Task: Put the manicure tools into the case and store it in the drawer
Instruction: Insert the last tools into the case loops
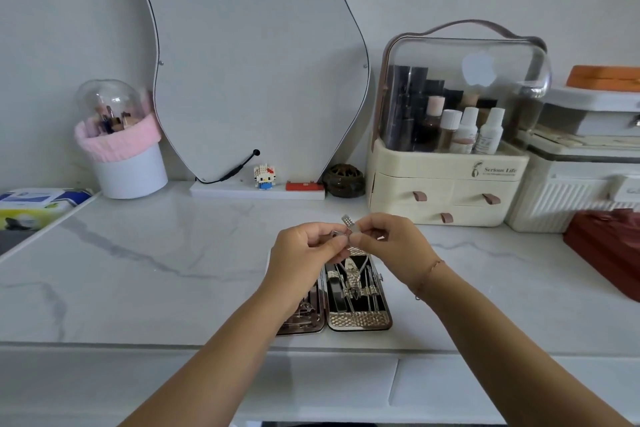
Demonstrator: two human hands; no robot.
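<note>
The manicure case (360,319) lies open on the marble tabletop near the front edge, with several metal tools strapped inside its right half. My left forearm covers much of its left half. Just above the case, my left hand (304,253) and my right hand (388,243) meet and both pinch a small silver nail clipper (349,225); its lever sticks up between my fingertips.
A cream cosmetics organiser (446,184) with small drawers stands at the back right, a wavy mirror (249,62) at the back centre, a brush holder (124,149) at the back left. A dark red bag (609,246) lies at the right, a wipes pack (31,204) at the left.
</note>
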